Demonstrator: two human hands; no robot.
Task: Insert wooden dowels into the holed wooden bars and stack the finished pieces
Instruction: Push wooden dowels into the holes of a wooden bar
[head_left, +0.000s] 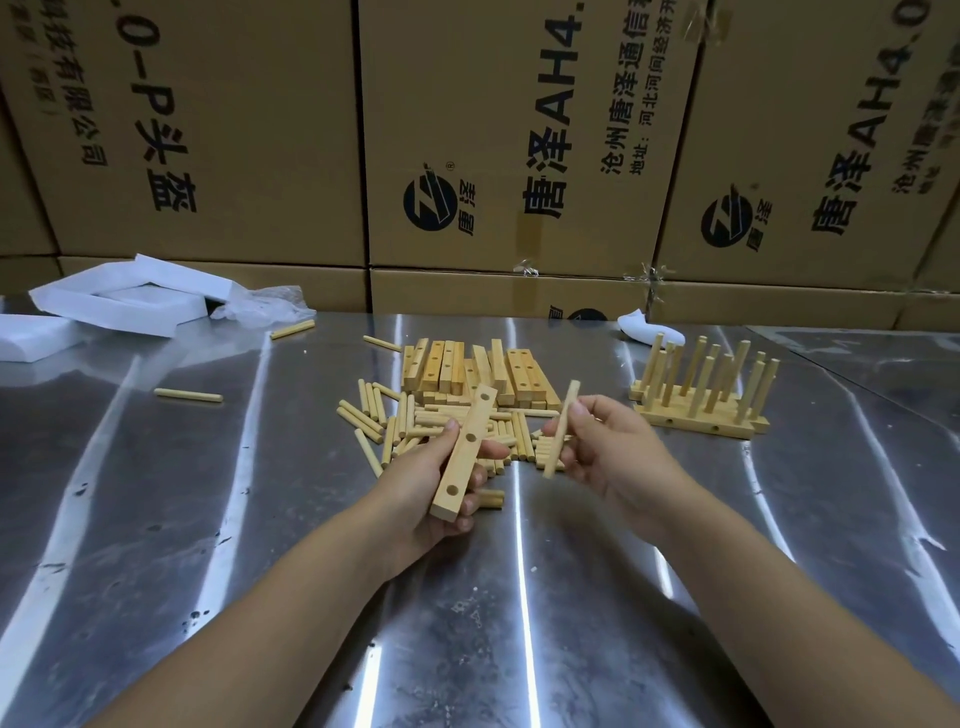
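**Bar in the left grip, dowel in the right, above the pile**

The person's left grip (410, 493), a bare hand, is curled around the lower half of a pale rectangular wooden bar with three round holes (462, 462). The bar is held above the shiny metal table (260, 519), tilted up and away, with its holed face towards the camera. The thumb lies along the bar's left edge and the fingers wrap in from the right.

The right grip (608, 447), also bare, pinches a light round wooden dowel (567, 400) between thumb and fingers, about mid-length. The dowel stands steeply, leaning slightly right, just beside the bar but not touching it.

Beyond both hands a loose heap of short wooden dowels (395, 421) lies on the table. Behind that heap sits a stack of unfilled holed wooden bars (467, 369).

Well to the right stand the finished pieces (701, 400), bars set side by side with dowels pointing upward.

Three stray dowels lie apart to the left, one near the left edge (188, 395) and two farther back (292, 329) (382, 343).

White foam packing pieces (130, 296) and a crumpled clear plastic bag (265, 306) rest at the far left. A wall of brown printed cardboard boxes (519, 130) rises behind the table.
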